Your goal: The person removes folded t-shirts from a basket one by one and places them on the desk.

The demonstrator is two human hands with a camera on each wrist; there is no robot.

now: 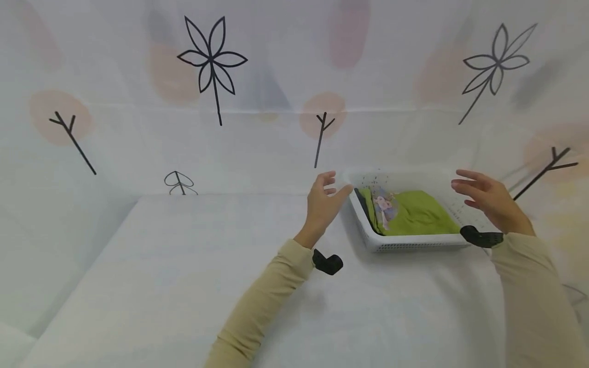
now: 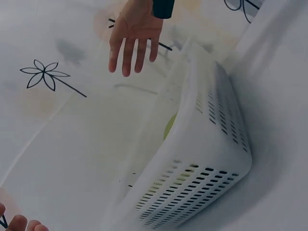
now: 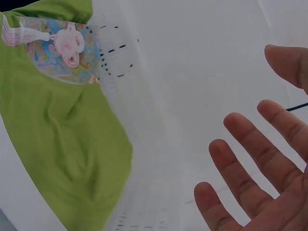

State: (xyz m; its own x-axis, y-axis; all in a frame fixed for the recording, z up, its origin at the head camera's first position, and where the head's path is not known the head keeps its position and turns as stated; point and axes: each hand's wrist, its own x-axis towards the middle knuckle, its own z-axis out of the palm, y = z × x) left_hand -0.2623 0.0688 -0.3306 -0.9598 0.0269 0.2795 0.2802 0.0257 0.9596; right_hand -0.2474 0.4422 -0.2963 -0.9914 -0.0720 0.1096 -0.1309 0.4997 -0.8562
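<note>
A white plastic basket (image 1: pixel 414 242) with slotted sides stands on the white surface, right of centre in the head view. Inside lies a green cloth item (image 1: pixel 421 209) bearing a colourful printed picture (image 3: pixel 67 45), with something dark along its left edge. My left hand (image 1: pixel 324 203) hovers by the basket's left rim, fingers loosely bent and holding nothing; only its fingertips (image 2: pixel 33 225) enter the left wrist view. Over the right side is my right hand (image 1: pixel 490 199), palm inward. In the right wrist view its fingers (image 3: pixel 245 185) are spread, apart from the cloth.
A white covered tabletop (image 1: pixel 184 266) spreads left and in front of the basket. Behind it rises a pale hanging sheet (image 1: pixel 271 148) printed with flowers, twigs and soft blotches. Each wrist wears a black device, such as the left one (image 1: pixel 327 262).
</note>
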